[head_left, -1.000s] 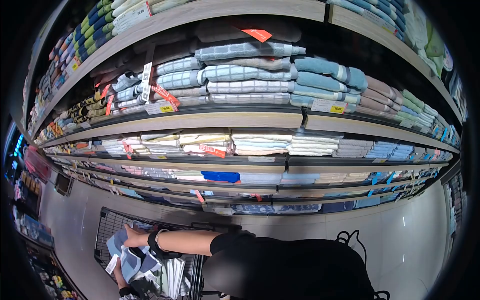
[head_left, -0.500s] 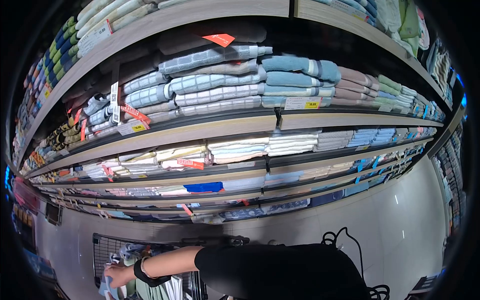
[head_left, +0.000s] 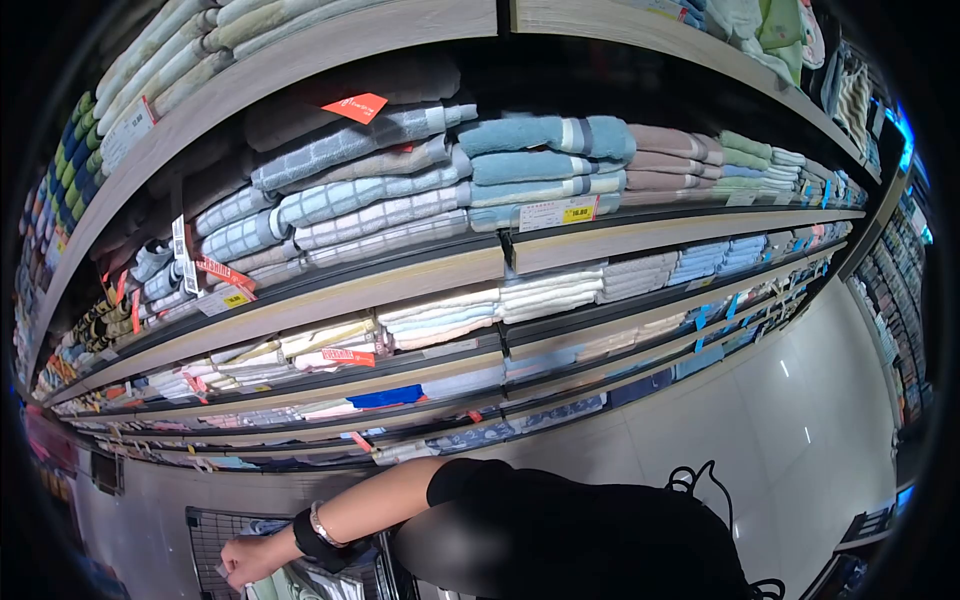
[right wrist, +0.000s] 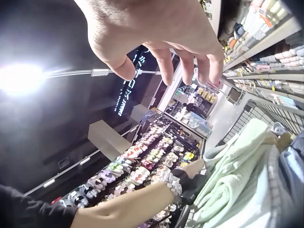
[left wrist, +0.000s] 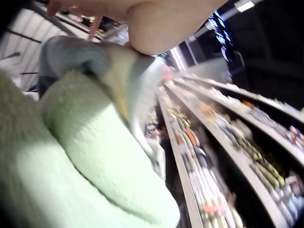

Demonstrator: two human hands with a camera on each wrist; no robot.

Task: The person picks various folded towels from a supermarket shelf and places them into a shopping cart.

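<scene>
Pale green towels point(right wrist: 237, 156) lie folded in a black wire shopping cart point(head_left: 208, 522), with blue and grey cloth beside them. My right hand point(right wrist: 159, 35) hovers over the cart, fingers spread loosely downward and holding nothing in the right wrist view. My left hand point(left wrist: 161, 26) holds the edge of a grey-blue towel point(left wrist: 71, 52) with a yellowish patch, while the green towel fills the foreground of the left wrist view. Seen from the right wrist, my left forearm point(right wrist: 128, 206) wears a white scrunchie and reaches to the green towels. The head view cuts off my left hand.
Long shelves point(head_left: 400, 270) of folded towels in many colours run past the cart, with price labels and red tags. A glossy tiled floor point(head_left: 740, 420) lies at the right. Rows of slippers point(right wrist: 137, 175) fill a rack on the other side.
The head view has swung right and tilted. A blue and white towel that both hands handled has gone lower, out of the head view. My right hand has released it.
</scene>
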